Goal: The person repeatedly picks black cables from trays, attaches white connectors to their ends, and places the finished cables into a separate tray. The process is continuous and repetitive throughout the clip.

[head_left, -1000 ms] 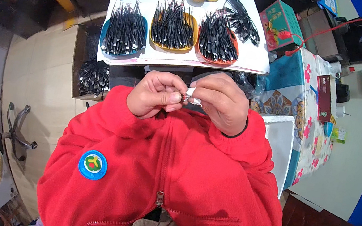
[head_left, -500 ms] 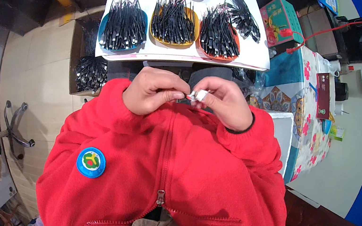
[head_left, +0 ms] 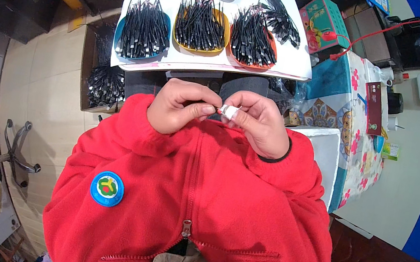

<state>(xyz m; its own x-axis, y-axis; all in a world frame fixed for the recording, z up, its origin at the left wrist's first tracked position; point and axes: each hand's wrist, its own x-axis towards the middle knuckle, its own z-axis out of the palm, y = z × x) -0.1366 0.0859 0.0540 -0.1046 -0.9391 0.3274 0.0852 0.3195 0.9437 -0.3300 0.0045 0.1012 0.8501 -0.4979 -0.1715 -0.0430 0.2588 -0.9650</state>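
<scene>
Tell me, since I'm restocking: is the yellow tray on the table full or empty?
Full. The yellow tray holds a dense heap of black cable pieces, covering all but its rim.

Single head view, worn on my head, facing steeply down: my red jacket point(head_left: 192, 206) fills the near foreground, the desk point(head_left: 299, 62) farther ahead; fisheye bends edges.

A red fleece jacket point(head_left: 192, 206) carries a round blue badge point(head_left: 107, 189) with a green and yellow centre. A small white piece point(head_left: 229, 112) sits between the hands. On the white table point(head_left: 294, 62), black cables fill a blue tray point(head_left: 143, 34), a yellow tray point(head_left: 201, 28) and an orange tray point(head_left: 253, 41). A floral cloth point(head_left: 362, 151) in teal and pink lies nearby.
</scene>
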